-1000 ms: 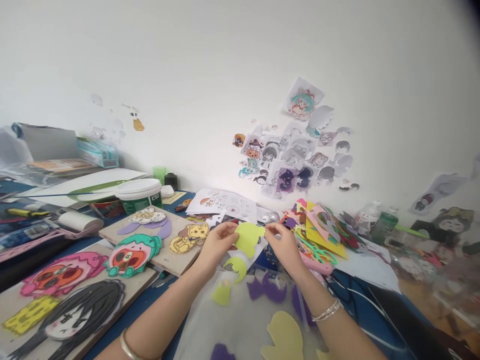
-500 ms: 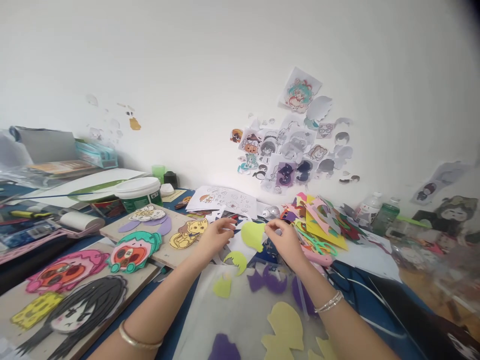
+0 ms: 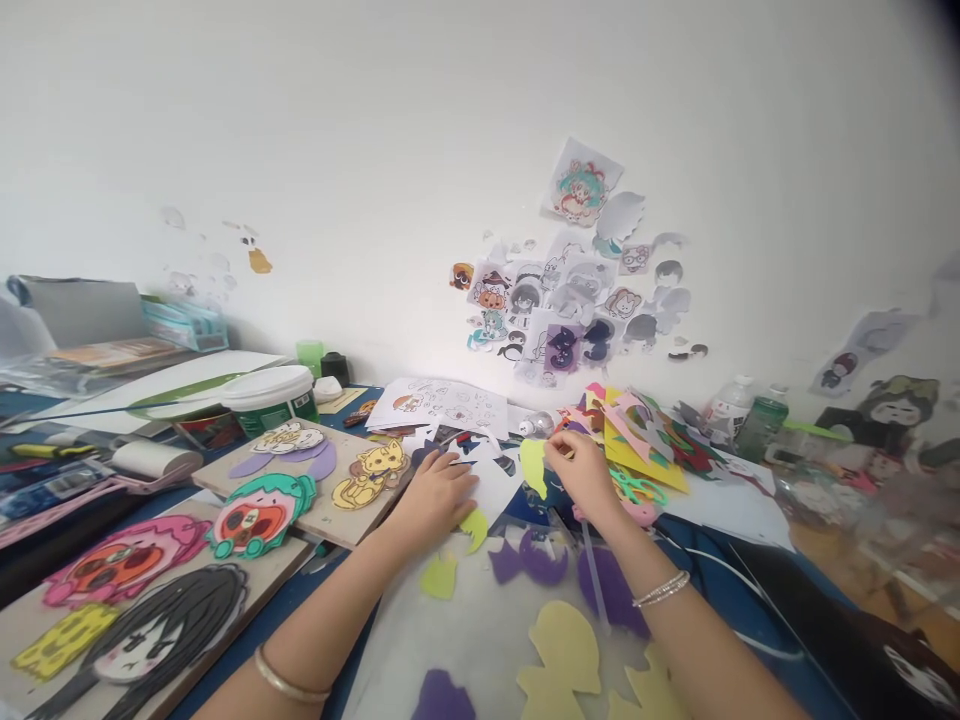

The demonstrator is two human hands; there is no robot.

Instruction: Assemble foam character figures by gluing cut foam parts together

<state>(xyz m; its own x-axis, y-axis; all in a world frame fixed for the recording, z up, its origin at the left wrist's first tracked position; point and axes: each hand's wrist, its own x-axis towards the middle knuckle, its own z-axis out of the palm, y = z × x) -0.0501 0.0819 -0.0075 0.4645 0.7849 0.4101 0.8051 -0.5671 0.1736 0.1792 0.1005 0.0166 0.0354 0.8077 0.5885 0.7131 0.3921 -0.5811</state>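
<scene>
My right hand [image 3: 583, 475] is closed in a pinch on a lime-green cut-out [image 3: 534, 468], which hangs edge-down above the desk. My left hand [image 3: 441, 497] lies palm down with its fingers stretched over white paper [image 3: 491, 487], close to a curved lime-green piece [image 3: 474, 530] partly hidden by it. Nearer me, a smaller lime-green scrap [image 3: 439, 578] rests on a pale translucent sheet [image 3: 480, 625]. Purple pieces [image 3: 544, 555] and a pale yellow cut-out [image 3: 562, 655] lie on that sheet too.
Boards with finished cartoon figures [image 3: 259, 515] fill the left side. A white tub [image 3: 270, 400] stands behind them. To the right are green-handled scissors [image 3: 637, 488], a heap of coloured sheets [image 3: 649, 440], bottles [image 3: 761, 420] and a white cable [image 3: 720, 570]. Drawings [image 3: 562, 345] cover the wall.
My left hand has come down from the air onto the paper, its fingers flattening. The right hand has moved slightly right, and the lime-green cut-out in it has turned more edge-on.
</scene>
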